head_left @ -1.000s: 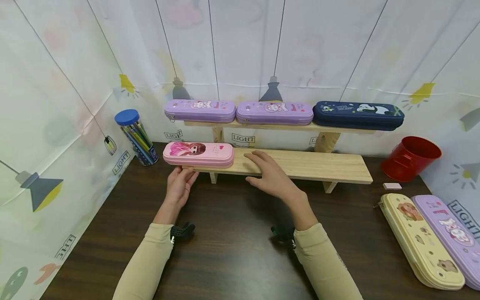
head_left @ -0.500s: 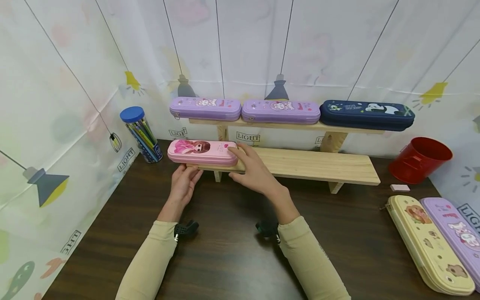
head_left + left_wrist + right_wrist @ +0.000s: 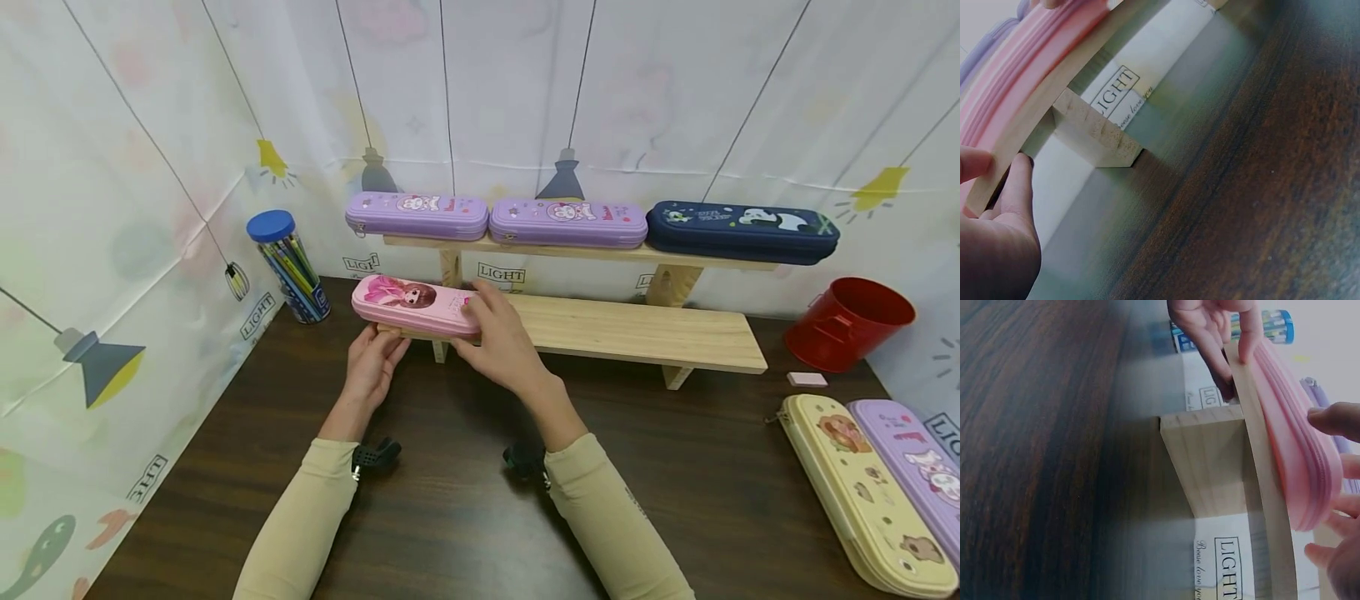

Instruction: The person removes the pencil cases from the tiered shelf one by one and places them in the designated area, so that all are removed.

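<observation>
A pink pencil case (image 3: 420,313) with a doll picture on its lid lies at the left end of the lower wooden shelf (image 3: 637,332), slightly skewed to the board. My right hand (image 3: 510,346) holds the case's right end, fingers over the lid and thumb at the near side. Below the case's left part, my left hand (image 3: 367,367) grips the shelf's end. The left wrist view shows the left hand (image 3: 1004,244) with the board's edge (image 3: 1025,122) between thumb and fingers. In the right wrist view the case (image 3: 1291,437) rests along the board, the right thumb (image 3: 1335,419) on its side.
On the upper shelf stand two purple pencil cases (image 3: 416,218) and a navy panda one (image 3: 742,233). A pencil tub (image 3: 291,271) is at left. To the right are a red bucket (image 3: 847,325), an eraser (image 3: 807,379), a yellow case (image 3: 862,492) and another purple case (image 3: 911,442).
My right hand has moved left from over the shelf onto the pink pencil case and taken hold of it. The case has shifted slightly right and turned. My left hand stays at the shelf's end.
</observation>
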Available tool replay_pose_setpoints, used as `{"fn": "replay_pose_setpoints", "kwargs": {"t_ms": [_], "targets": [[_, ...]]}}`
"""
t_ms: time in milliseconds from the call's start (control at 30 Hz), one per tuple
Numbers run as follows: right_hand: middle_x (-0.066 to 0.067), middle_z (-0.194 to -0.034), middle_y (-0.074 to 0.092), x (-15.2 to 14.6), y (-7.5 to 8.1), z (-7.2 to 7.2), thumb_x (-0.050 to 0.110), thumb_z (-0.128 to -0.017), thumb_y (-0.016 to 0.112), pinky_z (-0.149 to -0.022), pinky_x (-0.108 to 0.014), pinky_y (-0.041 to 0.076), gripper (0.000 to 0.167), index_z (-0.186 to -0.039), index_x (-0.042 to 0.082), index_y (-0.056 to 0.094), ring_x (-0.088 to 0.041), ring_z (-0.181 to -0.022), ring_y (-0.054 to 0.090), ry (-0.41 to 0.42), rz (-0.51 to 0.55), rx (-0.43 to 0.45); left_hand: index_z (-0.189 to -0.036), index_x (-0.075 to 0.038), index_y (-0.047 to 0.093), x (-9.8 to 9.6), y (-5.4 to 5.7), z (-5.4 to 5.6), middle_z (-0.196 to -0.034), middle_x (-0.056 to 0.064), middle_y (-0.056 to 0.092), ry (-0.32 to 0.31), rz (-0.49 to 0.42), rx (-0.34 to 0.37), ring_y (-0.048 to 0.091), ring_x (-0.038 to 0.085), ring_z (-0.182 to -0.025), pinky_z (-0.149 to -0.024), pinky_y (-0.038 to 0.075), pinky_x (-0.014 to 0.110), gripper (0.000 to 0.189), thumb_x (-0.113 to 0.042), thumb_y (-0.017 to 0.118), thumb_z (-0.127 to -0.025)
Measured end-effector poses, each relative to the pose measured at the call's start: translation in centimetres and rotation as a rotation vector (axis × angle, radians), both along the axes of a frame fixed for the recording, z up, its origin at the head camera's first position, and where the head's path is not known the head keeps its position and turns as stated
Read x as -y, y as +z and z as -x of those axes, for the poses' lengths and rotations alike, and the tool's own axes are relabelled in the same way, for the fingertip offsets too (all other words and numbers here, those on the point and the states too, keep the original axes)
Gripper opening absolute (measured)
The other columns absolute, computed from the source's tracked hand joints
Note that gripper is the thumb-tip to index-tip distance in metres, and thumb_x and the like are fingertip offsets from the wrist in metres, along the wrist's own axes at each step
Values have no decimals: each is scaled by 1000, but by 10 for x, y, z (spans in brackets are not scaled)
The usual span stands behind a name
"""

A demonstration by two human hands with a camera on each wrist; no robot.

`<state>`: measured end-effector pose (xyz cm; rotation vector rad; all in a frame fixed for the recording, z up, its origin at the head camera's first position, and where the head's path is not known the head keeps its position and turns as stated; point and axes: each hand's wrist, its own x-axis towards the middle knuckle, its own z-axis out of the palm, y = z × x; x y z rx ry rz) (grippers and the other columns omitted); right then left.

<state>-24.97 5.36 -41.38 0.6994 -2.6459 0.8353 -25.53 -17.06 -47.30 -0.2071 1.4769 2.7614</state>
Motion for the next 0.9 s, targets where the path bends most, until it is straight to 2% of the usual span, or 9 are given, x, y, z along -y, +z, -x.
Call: {"fn": "replay_pose_setpoints", "kwargs": {"t_ms": [67, 133, 200, 267, 400, 467, 567, 733, 900], "targets": [[-19, -151, 43, 1, 1, -2, 29, -84, 78, -122, -51, 34, 39, -109, 7, 56, -35, -144, 38, -2, 12, -19, -149, -3, 36, 1, 0, -1, -147, 18, 47, -9, 5, -4, 63, 14, -118, -103, 52, 29, 52, 4, 47, -99], [-19, -137, 55, 2, 4, -4, 27, -83, 79, -114, -47, 42, 38, -104, 7, 55, -34, -132, 48, 2, 19, -44, -153, -4, 33, 1, 0, -1, -152, 18, 43, -18, 12, -5, 59, 17, -125, -104, 52, 29, 55, 3, 47, -100], [-17, -126, 60, 2, 6, -6, 26, -82, 79, -108, -45, 46, 38, -104, 6, 56, -33, -124, 53, 7, 9, -70, -154, -5, 31, 2, 0, -1, -154, 19, 42, -23, 12, -7, 55, 20, -131, -104, 52, 28, 57, 2, 47, -100], [-15, -120, 62, 2, 9, -8, 28, -82, 77, -103, -46, 48, 40, -111, 8, 59, -32, -119, 54, 3, -23, -82, -155, -5, 29, 1, 0, 0, -154, 19, 41, -24, 18, -7, 53, 23, -133, -103, 52, 26, 58, 2, 47, -101], [-12, -130, 58, 1, 16, -14, 33, -82, 70, -105, -51, 46, 56, -135, 21, 59, -32, -125, 49, -28, -142, -43, -155, -5, 29, 1, 0, 0, -154, 18, 41, -22, 23, 2, 53, 24, -134, -101, 53, 24, 57, 1, 47, -101], [-11, -132, 56, 0, 20, -18, 35, -83, 67, -104, -51, 46, 59, -141, 27, 56, -30, -126, 47, -40, -200, -14, -155, -4, 30, 0, 1, 0, -154, 18, 42, -19, 20, 7, 53, 24, -134, -100, 53, 24, 57, 1, 48, -101], [-10, -131, 55, -3, 23, -22, 38, -83, 65, -102, -50, 46, 57, -139, 29, 59, -29, -125, 45, -58, -255, 12, -154, -4, 30, 0, 1, 0, -154, 19, 42, -19, 17, 7, 52, 24, -134, -101, 53, 25, 56, 1, 47, -101], [-11, -129, 56, -6, 26, -25, 41, -84, 71, -104, -51, 47, 50, -128, 20, 63, -30, -126, 48, -57, -264, 18, -153, -4, 32, 1, 2, -1, -152, 19, 43, -20, 21, 10, 52, 25, -135, -101, 53, 25, 55, 0, 48, -101], [-8, -120, 61, -8, 28, -28, 35, -83, 76, -97, -49, 52, 46, -121, 16, 59, -28, -111, 60, -55, -227, 33, -153, -5, 33, 2, 2, -1, -151, 20, 45, -20, 36, 20, 53, 25, -134, -100, 54, 24, 55, -1, 50, -101]]}}
